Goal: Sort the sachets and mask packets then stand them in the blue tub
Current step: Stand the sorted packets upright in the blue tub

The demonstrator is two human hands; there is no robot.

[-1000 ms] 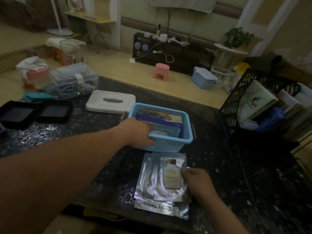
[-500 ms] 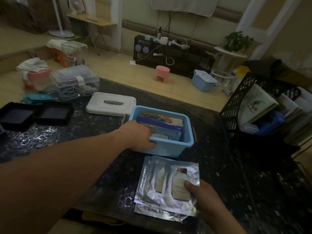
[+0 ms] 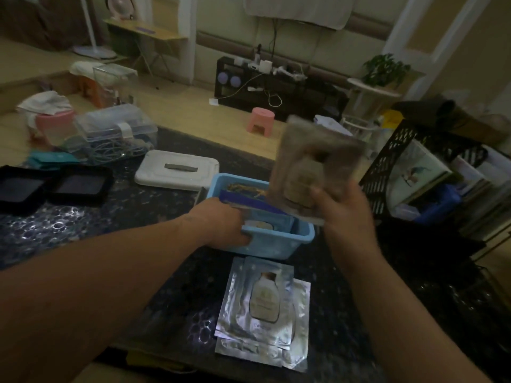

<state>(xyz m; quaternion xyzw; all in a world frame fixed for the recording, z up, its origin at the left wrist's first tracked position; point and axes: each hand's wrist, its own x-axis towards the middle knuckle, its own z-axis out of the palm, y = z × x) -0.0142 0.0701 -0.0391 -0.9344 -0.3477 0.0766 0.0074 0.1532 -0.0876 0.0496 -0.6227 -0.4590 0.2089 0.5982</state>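
Note:
The blue tub (image 3: 276,246) stands mid-table with several packets (image 3: 257,203) upright inside. My left hand (image 3: 221,223) grips its near-left rim, fingers reaching inside against the packets. My right hand (image 3: 343,217) holds a silver mask packet (image 3: 312,167) with a bottle picture upright, above the tub's right end; the packet is motion-blurred. A stack of silver mask packets (image 3: 262,308) lies flat on the table just in front of the tub.
A white lid (image 3: 177,172) lies left of the tub. Two black trays (image 3: 52,186) sit at far left, a clear box (image 3: 116,134) behind them. A black mesh rack (image 3: 401,161) with books stands on the right.
My right hand has lifted one silver packet off the stack and raised it above the tub's right end. My left hand stays on the tub.

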